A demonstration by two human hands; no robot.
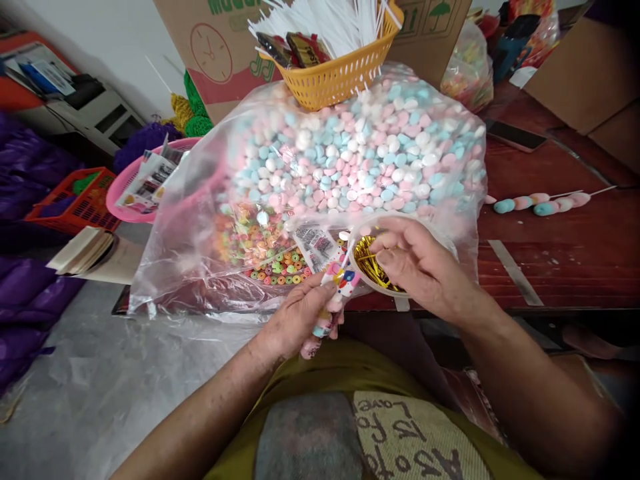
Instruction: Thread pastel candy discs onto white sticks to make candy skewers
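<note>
Over the near edge of the bench (555, 267), around the middle of its visible length, the left hand (305, 307) grips a candy skewer (325, 325) in a printed wrapper (347, 283). Its long axis slants from the wearer's lap up and rightward, the white stick (346, 259) at the far end, close to the left rim of a pale bowl (383, 291). This bowl sits at the near edge and holds gold ties (367, 263), just right of the wrapper and beneath the right hand (425, 267), which is the nearer to them. Its fingers are curled, thumb close to forefinger; whether a tie is pinched there, I cannot tell.

Beyond both hands, a large clear plastic bag (173, 257) spreads across the bench, with pastel candies (345, 177) toward its far side and small ring candies (275, 270) nearer, left of the bowl. A yellow basket (333, 87) at the far side contains white sticks (330, 27) and dark packets (305, 50). To the left, a pink basin (133, 215) has printed sheets (155, 175) in it. Rightward on the bench lie two finished-looking skewers (563, 204).
</note>
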